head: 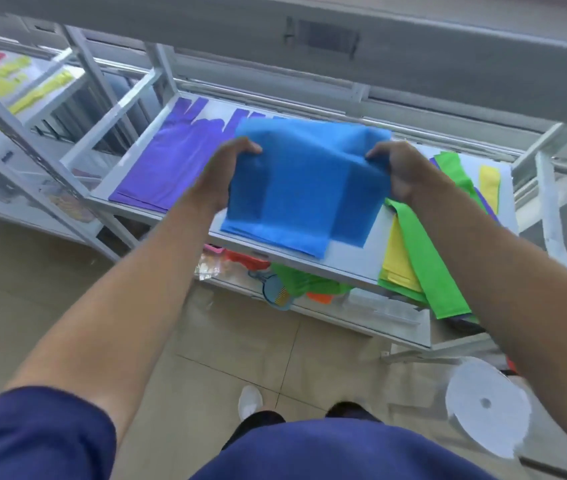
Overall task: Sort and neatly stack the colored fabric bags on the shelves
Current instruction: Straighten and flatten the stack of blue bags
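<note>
- Blue non-woven fabric bag (304,188), thin and folded, hangs over the middle of the grey metal shelf (344,265).
- Left hand (221,174) and right hand (401,169) pinch its upper edge.
- Purple bags (167,161) lie flat left; green and yellow bags (420,247) lie right.

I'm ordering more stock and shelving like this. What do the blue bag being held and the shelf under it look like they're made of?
The blue bag looks like thin non-woven fabric with a matte finish: it drapes softly between the left hand and right hand, and its doubled layers show darker. The shelf seems to be painted metal: a pale grey, smooth, rigid frame with a flat board, though the material isn't certain.
</note>
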Motion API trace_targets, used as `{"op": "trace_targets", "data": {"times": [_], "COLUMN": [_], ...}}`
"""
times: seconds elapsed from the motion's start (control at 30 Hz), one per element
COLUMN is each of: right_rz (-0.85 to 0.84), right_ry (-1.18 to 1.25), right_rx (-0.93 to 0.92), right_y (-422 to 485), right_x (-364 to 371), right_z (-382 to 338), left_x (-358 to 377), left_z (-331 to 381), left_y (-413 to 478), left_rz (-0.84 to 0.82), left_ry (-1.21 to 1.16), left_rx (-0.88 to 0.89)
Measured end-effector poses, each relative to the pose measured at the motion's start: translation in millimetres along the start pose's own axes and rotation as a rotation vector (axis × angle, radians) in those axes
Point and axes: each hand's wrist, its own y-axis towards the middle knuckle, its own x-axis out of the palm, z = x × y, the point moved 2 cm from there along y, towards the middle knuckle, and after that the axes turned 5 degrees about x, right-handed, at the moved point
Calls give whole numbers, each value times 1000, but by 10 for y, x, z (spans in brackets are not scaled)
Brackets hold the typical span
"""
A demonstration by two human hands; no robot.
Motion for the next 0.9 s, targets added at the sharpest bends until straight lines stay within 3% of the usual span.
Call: {"op": "trace_targets", "data": {"times": [0.17,0.37,0.47,0.6,0.77,0.9], "right_rz": [49,86,128,213,395,426], "right_ry": [75,-96,-222,-343,-478,-619], "right_rx": [-163,-104,-46,62,-73,-123], "right_y": [295,941,1407,1705,1833,1769], "right_x": [238,-51,-280,-482,-527,-441], "right_z": [-415,43,497,1059,1230,1191], "left_x": [-150,-355,-513,-712,-709,-662], "left_z": [331,-554,-1174,-1677,-1669,-1640], "left_y": [549,1013,1216,1320,1332,1285], "left_rz": [-61,-173,-78,71,96,136], "left_ry": [-61,-52,42,344,461,524], "left_rx": [116,-58,-116,-171,-137,-145]}}
